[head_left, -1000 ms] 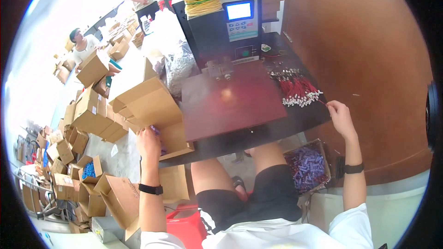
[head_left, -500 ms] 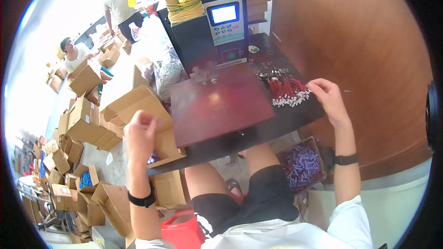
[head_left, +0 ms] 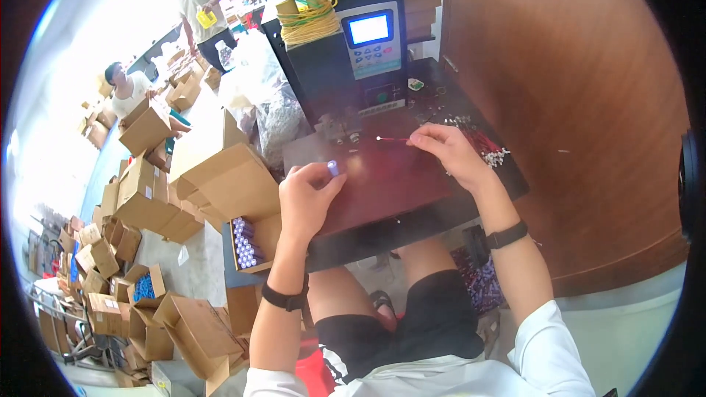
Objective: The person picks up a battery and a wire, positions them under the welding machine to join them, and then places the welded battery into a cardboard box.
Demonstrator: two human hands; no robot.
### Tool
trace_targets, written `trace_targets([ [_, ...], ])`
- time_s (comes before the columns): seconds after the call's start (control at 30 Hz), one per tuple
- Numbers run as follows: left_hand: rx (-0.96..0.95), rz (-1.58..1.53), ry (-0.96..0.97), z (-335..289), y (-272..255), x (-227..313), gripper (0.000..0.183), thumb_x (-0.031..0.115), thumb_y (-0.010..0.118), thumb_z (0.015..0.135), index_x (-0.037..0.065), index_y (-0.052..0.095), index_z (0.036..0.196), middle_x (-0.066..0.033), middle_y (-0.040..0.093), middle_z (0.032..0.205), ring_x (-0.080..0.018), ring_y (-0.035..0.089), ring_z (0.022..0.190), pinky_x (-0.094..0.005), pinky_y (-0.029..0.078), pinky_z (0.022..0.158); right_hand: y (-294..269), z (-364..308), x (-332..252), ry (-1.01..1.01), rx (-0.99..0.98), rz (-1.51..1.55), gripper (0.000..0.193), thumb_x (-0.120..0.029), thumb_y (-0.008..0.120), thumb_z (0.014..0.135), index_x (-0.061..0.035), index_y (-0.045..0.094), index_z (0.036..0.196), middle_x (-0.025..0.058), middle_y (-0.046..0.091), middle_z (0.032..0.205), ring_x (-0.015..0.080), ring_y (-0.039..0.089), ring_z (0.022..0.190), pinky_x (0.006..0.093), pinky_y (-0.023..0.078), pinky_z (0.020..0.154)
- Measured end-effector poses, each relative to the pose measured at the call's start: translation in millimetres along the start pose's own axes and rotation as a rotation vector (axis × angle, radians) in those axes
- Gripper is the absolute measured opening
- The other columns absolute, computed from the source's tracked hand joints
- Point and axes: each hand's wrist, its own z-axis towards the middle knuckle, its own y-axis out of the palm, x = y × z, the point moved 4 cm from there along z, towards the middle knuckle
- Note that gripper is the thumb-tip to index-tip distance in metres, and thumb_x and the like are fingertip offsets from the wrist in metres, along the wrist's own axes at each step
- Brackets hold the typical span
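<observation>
My left hand [head_left: 303, 198] is closed in a pinch on a small purple cylindrical battery cell [head_left: 333, 167], over the left part of a dark red board [head_left: 390, 202]. Across from it, my right hand [head_left: 450, 153] pinches a thin red wire lead [head_left: 395, 139], whose white-tipped end points left toward the machine. Behind the board stands a black box-shaped machine [head_left: 323, 73] with a lit screen and small metal parts [head_left: 338, 131] low at its front. A pile of red leads with white ends [head_left: 482, 143] lies right of the board, partly hidden by my right hand.
An open carton [head_left: 273, 239] holding several purple cells sits at the table's left. Below the right edge is a container of purple cells [head_left: 482, 279]. A wooden door [head_left: 573, 103] stands right. Two people and many cardboard boxes [head_left: 132, 198] are at the left.
My left hand has moved right from above the carton to the board with the battery cell. My right hand has come left from the pile, a red lead in its fingers.
</observation>
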Motion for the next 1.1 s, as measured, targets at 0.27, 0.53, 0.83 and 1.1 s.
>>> trace_targets([
  [0.27, -0.098, -0.159, -0.067, 29.6, 28.8, -1.3, 0.027, 0.017, 0.082, 0.080, -0.005, 0.076, 0.095, -0.0151, 0.077, 0.086, -0.0184, 0.073, 0.077, -0.0298, 0.056, 0.074, 4.0, 13.7, 2.7, 0.038, -0.014, 0.032, 0.026, -0.022, 0.066, 0.099, 0.0014, 0.073, 0.108, 0.0058, 0.073, 0.105, 0.0124, 0.064, 0.101, 0.0270, 0.048, 0.092],
  [0.53, -0.023, -0.125, -0.018, 32.5, 32.8, -4.6, 0.028, 0.018, 0.082, 0.079, -0.005, 0.076, 0.093, -0.0158, 0.076, 0.083, -0.0209, 0.073, 0.076, -0.0316, 0.055, 0.073, 2.1, 19.0, 7.1, 0.051, -0.013, -0.019, 0.025, -0.020, 0.066, 0.098, 0.0014, 0.073, 0.110, 0.0054, 0.073, 0.105, 0.0128, 0.064, 0.100, 0.0270, 0.048, 0.091],
  [0.83, -0.070, -0.187, -0.107, 31.9, 35.6, -8.2, 0.028, 0.024, 0.082, 0.078, 0.004, 0.079, 0.097, -0.0179, 0.072, 0.086, -0.0298, 0.069, 0.080, -0.0397, 0.054, 0.077, 1.8, 19.2, 5.6, 0.025, -0.024, -0.026, 0.024, -0.022, 0.065, 0.099, -0.0001, 0.072, 0.106, 0.0027, 0.071, 0.102, 0.0101, 0.062, 0.099, 0.0265, 0.047, 0.090],
  [1.1, -0.057, -0.169, -0.096, 31.1, 34.0, -9.2, 0.030, 0.024, 0.083, 0.078, 0.003, 0.078, 0.098, -0.0182, 0.072, 0.086, -0.0302, 0.071, 0.082, -0.0398, 0.055, 0.078, 3.7, 16.9, 1.8, 0.069, -0.020, -0.017, 0.025, -0.023, 0.065, 0.099, 0.0006, 0.071, 0.107, 0.0038, 0.071, 0.104, 0.0110, 0.061, 0.101, 0.0265, 0.046, 0.092],
])
